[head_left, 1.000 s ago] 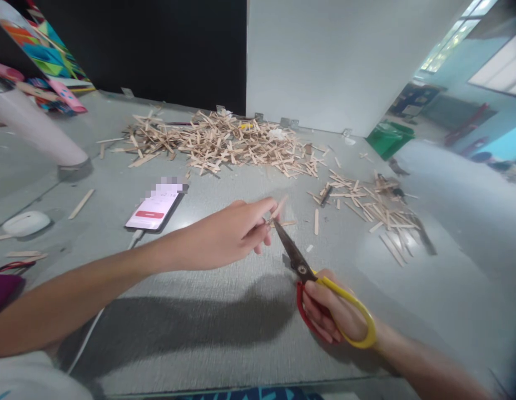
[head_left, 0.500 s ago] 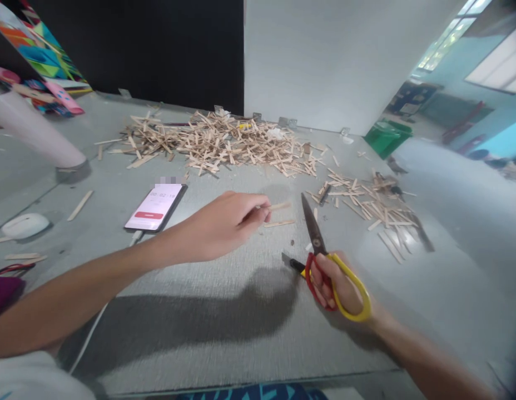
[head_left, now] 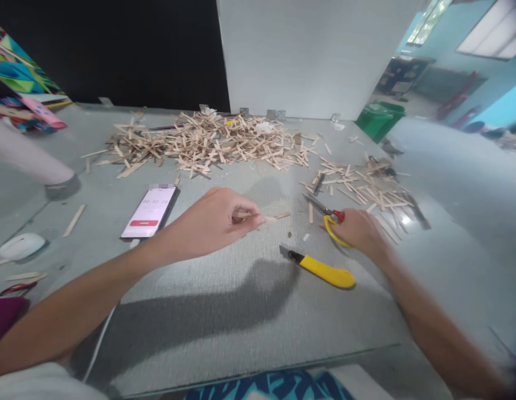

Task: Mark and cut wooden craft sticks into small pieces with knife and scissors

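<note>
My left hand [head_left: 216, 222] hovers over the middle of the grey table [head_left: 224, 311], fingers pinched on a short wooden stick [head_left: 264, 219]. To its right, my right hand [head_left: 358, 232] rests low on the table, still holding the red-and-yellow scissors [head_left: 327, 214], whose blades point left and lie almost flat. A yellow utility knife [head_left: 322, 269] lies on the table just in front of my right hand. Another small stick piece [head_left: 283, 215] lies beyond my left fingertips.
A large heap of wooden sticks [head_left: 208, 143] spreads along the far side, with a smaller heap [head_left: 362, 186] at the right. A phone [head_left: 148, 211] with a lit screen lies at the left, near a white oval object [head_left: 20, 245]. A green bin [head_left: 378, 119] stands beyond the table.
My right hand has carried the scissors away from the stick, to the right and down to the table. The yellow utility knife has come into full view. My left hand keeps the stick.
</note>
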{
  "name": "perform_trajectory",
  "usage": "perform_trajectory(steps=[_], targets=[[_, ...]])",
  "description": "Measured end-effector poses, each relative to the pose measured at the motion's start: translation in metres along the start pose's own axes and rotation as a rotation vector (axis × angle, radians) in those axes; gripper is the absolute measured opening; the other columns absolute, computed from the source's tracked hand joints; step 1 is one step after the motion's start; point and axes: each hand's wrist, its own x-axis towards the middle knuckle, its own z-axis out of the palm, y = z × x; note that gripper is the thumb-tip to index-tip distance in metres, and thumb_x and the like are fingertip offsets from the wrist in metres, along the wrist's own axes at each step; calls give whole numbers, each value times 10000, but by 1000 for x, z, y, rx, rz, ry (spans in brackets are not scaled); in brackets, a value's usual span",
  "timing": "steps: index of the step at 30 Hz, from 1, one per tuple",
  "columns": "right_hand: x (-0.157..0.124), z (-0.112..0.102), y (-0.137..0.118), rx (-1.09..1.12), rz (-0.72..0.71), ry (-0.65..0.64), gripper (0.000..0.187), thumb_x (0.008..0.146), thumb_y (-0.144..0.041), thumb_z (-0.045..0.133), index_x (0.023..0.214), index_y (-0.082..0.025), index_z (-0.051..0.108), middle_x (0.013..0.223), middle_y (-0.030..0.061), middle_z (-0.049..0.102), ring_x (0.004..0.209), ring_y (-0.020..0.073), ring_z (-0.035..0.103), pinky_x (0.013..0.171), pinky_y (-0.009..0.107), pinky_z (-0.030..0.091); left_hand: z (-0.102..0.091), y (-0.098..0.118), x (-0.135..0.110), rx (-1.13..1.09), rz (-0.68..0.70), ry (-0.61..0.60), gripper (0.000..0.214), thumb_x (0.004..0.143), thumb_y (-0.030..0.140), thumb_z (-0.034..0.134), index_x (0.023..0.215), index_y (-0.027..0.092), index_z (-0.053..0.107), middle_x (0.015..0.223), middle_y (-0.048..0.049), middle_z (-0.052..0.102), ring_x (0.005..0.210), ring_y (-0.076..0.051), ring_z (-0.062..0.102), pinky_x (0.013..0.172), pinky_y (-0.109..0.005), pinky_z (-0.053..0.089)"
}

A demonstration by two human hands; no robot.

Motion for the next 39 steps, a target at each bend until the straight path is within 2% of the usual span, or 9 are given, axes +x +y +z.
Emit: perform_trajectory(steps=[3, 14, 17, 19, 21, 24, 28, 32, 39], targets=[[4, 3, 6, 83, -130, 80, 314, 881, -422, 734, 1032, -158, 813, 900, 147, 816, 853, 313, 760, 682, 335, 446, 0, 1, -2, -62, -57, 54, 147, 1044, 350, 628, 1123, 228, 612, 613, 79, 590, 523, -123, 469, 563, -251, 323], [-17, 12, -3, 19, -69, 272, 316, 932, -348, 769, 1120, -100, 716, 1041, 241, 781, 893, 385, 755, 677, 404, 524, -4, 10, 1, -465, -52, 254, 157, 868, 273, 854, 796, 184, 746, 896, -28, 799, 784, -150, 757, 673, -229, 556], [-29, 4, -14, 150, -237, 366, 243, 1013, -265, 644, 1217, -135, 665, 1167, 230, 752, 1018, 377, 738, 765, 430, 550, -2, 12, 1, -534, -24, 257, 188, 902, 250, 828, 795, 173, 694, 994, -48, 819, 862, -165, 788, 707, -230, 582], [-39, -3, -20, 245, -493, 240, 158, 1047, -286, 620, 1159, -186, 668, 1150, 170, 752, 1028, 329, 730, 830, 414, 550, 0, 14, 0, -594, -23, 252, 169, 919, 225, 813, 871, 177, 658, 879, -40, 803, 823, -174, 795, 671, -227, 584], [-48, -9, -26, 298, -716, -76, 274, 987, -395, 755, 1176, -221, 660, 1037, 87, 761, 934, 283, 731, 802, 373, 541, 4, 17, -1, -669, -2, 273, 230, 939, 188, 782, 1037, 207, 574, 820, 2, 756, 762, -173, 788, 638, -236, 597], [-57, -9, -31, 286, -778, -307, 520, 922, -372, 829, 1363, -237, 589, 978, 40, 770, 885, 273, 733, 768, 353, 518, 11, 18, -5, -721, 59, 285, 436, 993, 161, 695, 1278, 281, 387, 929, 32, 674, 726, -155, 753, 593, -252, 603], [-55, 3, -29, 313, -806, -228, 370, 1072, -271, 602, 1438, -253, 558, 1167, 92, 788, 1056, 297, 751, 886, 397, 533, 20, 15, -11, -499, 134, 259, 526, 1037, 121, 591, 1453, 313, 332, 954, 32, 587, 725, -115, 647, 638, -253, 545], [-50, 9, -26, 405, -835, -110, 285, 1131, -273, 497, 1385, -258, 624, 1254, 102, 780, 1117, 278, 755, 962, 400, 555, 22, 14, -13, -276, 167, 217, 369, 1083, 125, 489, 1413, 273, 413, 903, 38, 578, 731, -112, 608, 670, -269, 478], [-54, 0, -32, 477, -826, 90, 261, 1107, -147, 466, 1218, -215, 692, 1118, 91, 802, 999, 247, 776, 885, 368, 589, 17, 18, -12, -354, 69, 107, 260, 1089, 207, 543, 1329, 252, 452, 1027, -15, 637, 864, -147, 653, 759, -291, 506]])
